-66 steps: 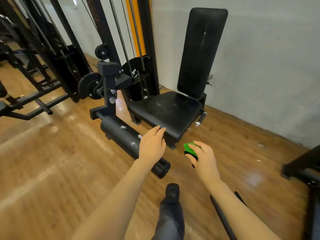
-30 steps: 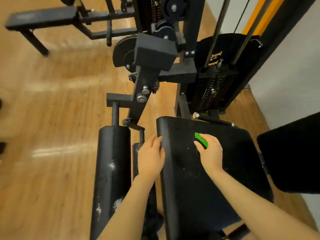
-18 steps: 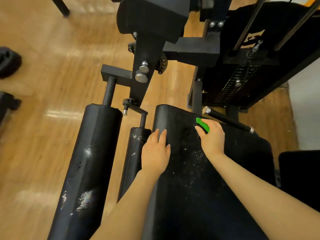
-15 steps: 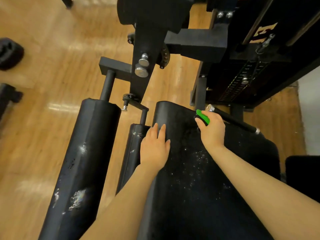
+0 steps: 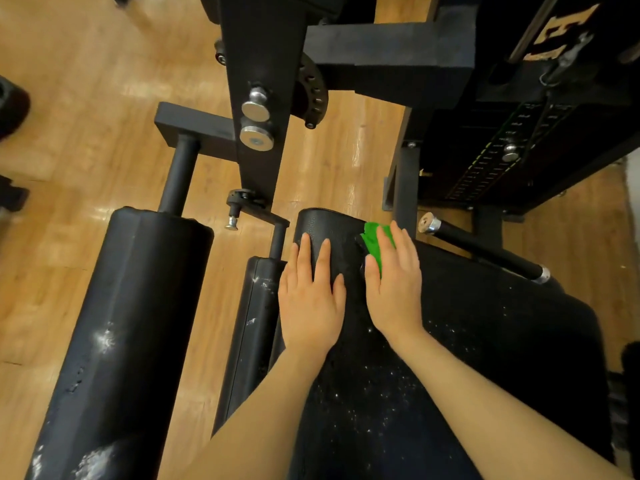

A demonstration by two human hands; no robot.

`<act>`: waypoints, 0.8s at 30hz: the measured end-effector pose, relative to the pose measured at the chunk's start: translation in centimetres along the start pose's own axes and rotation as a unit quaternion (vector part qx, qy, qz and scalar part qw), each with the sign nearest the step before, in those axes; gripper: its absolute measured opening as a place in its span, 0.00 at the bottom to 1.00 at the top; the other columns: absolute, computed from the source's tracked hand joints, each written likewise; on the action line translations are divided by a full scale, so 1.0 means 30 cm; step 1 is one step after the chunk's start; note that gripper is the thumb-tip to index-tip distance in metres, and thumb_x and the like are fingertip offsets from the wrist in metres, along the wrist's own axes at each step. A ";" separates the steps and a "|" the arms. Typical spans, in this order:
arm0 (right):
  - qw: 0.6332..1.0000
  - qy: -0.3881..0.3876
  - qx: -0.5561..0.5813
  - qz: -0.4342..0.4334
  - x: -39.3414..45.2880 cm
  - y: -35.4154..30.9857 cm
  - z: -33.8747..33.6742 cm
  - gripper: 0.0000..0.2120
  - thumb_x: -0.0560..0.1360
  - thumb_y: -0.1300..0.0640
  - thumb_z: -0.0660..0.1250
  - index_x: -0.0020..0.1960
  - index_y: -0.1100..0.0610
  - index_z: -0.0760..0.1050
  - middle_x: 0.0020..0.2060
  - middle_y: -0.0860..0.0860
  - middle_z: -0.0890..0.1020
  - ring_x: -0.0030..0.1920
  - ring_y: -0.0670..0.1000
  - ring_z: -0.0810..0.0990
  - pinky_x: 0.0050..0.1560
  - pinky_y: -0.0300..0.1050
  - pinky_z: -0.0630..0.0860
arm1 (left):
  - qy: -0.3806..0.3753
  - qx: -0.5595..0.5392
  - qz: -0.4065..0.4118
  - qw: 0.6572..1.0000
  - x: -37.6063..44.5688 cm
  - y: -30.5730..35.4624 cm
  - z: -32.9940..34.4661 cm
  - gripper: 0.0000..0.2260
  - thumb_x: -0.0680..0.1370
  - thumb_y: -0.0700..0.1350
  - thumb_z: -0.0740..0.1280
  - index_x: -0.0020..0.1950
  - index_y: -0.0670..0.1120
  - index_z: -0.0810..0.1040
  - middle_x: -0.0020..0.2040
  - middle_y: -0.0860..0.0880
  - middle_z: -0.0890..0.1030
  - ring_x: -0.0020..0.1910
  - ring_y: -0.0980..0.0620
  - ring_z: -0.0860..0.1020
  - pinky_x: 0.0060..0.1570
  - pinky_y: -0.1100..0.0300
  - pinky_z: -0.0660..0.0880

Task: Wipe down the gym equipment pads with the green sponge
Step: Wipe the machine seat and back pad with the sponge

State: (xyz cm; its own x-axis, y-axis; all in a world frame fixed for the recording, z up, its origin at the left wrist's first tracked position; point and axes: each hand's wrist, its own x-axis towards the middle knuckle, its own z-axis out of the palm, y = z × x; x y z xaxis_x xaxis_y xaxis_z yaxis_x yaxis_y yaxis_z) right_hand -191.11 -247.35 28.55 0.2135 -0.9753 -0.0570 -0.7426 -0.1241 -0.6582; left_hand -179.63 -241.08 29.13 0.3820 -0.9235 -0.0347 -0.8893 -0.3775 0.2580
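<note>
The green sponge [image 5: 372,239] lies on the far front edge of the black seat pad [image 5: 485,341], which is speckled with white dust. My right hand [image 5: 394,289] covers the sponge, fingers draped over its top and thumb against its left side, holding it down on the pad. My left hand [image 5: 311,299] rests flat on the pad's left front corner, fingers straight, right beside the right hand. A large black roller pad [image 5: 131,306] with white scuffs lies to the left. A narrower black pad [image 5: 252,323] sits between it and the seat.
The machine's black upright frame [image 5: 263,64] with its metal pins rises just beyond the pads. A weight stack [image 5: 512,150] stands at the back right. A black handle bar [image 5: 478,249] with chrome ends runs along the seat's right side. Wooden floor surrounds the machine.
My right hand has slid the sponge left along the seat's front edge, close to my left hand. The left hand moved a little further up the pad's corner.
</note>
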 end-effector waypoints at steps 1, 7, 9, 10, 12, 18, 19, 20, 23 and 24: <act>1.000 0.005 -0.018 -0.007 -0.006 0.005 0.008 0.25 0.81 0.48 0.50 0.76 0.55 0.60 0.76 0.52 0.59 0.77 0.52 0.53 0.72 0.49 0.53 | 0.003 -0.001 -0.001 1.000 0.001 0.000 0.002 0.25 0.80 0.54 0.54 0.76 0.48 0.63 0.77 0.44 0.60 0.76 0.44 0.59 0.69 0.48 0.64; 0.998 0.045 -0.044 0.002 -0.008 -0.005 0.033 0.23 0.79 0.52 0.56 0.73 0.58 0.65 0.73 0.54 0.66 0.75 0.54 0.60 0.71 0.51 0.61 | 0.003 0.002 -0.004 1.000 0.002 -0.006 0.017 0.25 0.80 0.53 0.53 0.77 0.49 0.61 0.78 0.44 0.59 0.76 0.44 0.58 0.70 0.46 0.63; 0.998 0.047 -0.041 0.005 -0.017 -0.008 0.032 0.23 0.79 0.53 0.58 0.72 0.58 0.66 0.72 0.54 0.67 0.74 0.54 0.60 0.71 0.50 0.62 | 0.007 -0.006 0.000 1.000 0.003 -0.005 0.015 0.24 0.80 0.52 0.54 0.76 0.48 0.61 0.77 0.44 0.59 0.76 0.44 0.57 0.70 0.46 0.63; 0.998 0.044 -0.040 0.010 -0.025 -0.014 0.032 0.22 0.79 0.54 0.59 0.72 0.58 0.66 0.72 0.54 0.67 0.74 0.54 0.60 0.71 0.51 0.63 | 0.007 -0.014 0.000 1.000 0.003 -0.005 0.015 0.24 0.81 0.52 0.55 0.76 0.48 0.62 0.78 0.44 0.59 0.76 0.44 0.57 0.70 0.45 0.62; 0.998 0.036 -0.041 0.019 -0.051 -0.031 0.029 0.23 0.80 0.51 0.58 0.73 0.57 0.65 0.73 0.53 0.66 0.74 0.54 0.59 0.71 0.50 0.62 | 0.001 -0.035 -0.005 0.999 0.003 -0.005 0.013 0.24 0.81 0.50 0.58 0.76 0.48 0.61 0.78 0.45 0.58 0.77 0.45 0.55 0.71 0.45 0.61; 0.994 -0.005 0.108 0.020 -0.158 -0.046 -0.019 0.28 0.80 0.42 0.49 0.77 0.50 0.53 0.76 0.46 0.58 0.76 0.43 0.53 0.73 0.37 0.51 | -0.011 -0.077 0.001 0.997 0.019 -0.011 -0.017 0.24 0.81 0.54 0.51 0.75 0.49 0.64 0.78 0.44 0.58 0.76 0.44 0.57 0.70 0.41 0.62; 0.990 0.007 0.135 0.034 -0.167 -0.037 -0.034 0.26 0.81 0.44 0.50 0.77 0.49 0.53 0.75 0.44 0.59 0.75 0.41 0.54 0.72 0.35 0.52 | -0.017 -0.079 0.007 0.997 0.019 -0.011 -0.028 0.25 0.80 0.56 0.49 0.75 0.50 0.64 0.78 0.44 0.58 0.77 0.44 0.56 0.71 0.40 0.59; 0.987 0.026 0.146 0.053 -0.172 -0.022 -0.046 0.25 0.81 0.47 0.52 0.77 0.49 0.54 0.75 0.44 0.60 0.74 0.40 0.55 0.71 0.35 0.54 | -0.021 -0.073 0.018 0.997 0.016 -0.011 -0.035 0.25 0.81 0.57 0.47 0.75 0.52 0.64 0.78 0.45 0.57 0.77 0.45 0.55 0.73 0.40 0.55; 0.985 0.081 0.113 0.101 -0.172 0.039 -0.073 0.21 0.82 0.56 0.56 0.74 0.54 0.64 0.73 0.47 0.65 0.73 0.43 0.58 0.72 0.44 0.59 | -0.010 -0.059 0.104 0.993 0.016 0.008 -0.056 0.22 0.82 0.56 0.49 0.76 0.54 0.63 0.78 0.45 0.57 0.77 0.46 0.53 0.73 0.43 0.51; 0.986 0.090 0.093 0.109 -0.168 0.064 -0.080 0.20 0.81 0.57 0.57 0.73 0.55 0.66 0.73 0.48 0.66 0.73 0.45 0.59 0.73 0.47 0.59 | -0.014 -0.060 0.140 0.988 0.023 0.027 -0.060 0.22 0.82 0.56 0.50 0.76 0.53 0.63 0.78 0.45 0.57 0.77 0.46 0.53 0.73 0.45 0.51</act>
State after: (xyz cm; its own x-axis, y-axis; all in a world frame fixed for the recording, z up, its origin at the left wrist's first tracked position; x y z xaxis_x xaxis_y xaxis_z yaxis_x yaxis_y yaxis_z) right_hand -195.12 -243.11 29.38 -0.0660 -0.9938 -0.0890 -0.6250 0.1107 -0.7727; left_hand -179.62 -241.91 31.05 0.1167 -0.9927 0.0291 -0.9222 -0.0974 0.3743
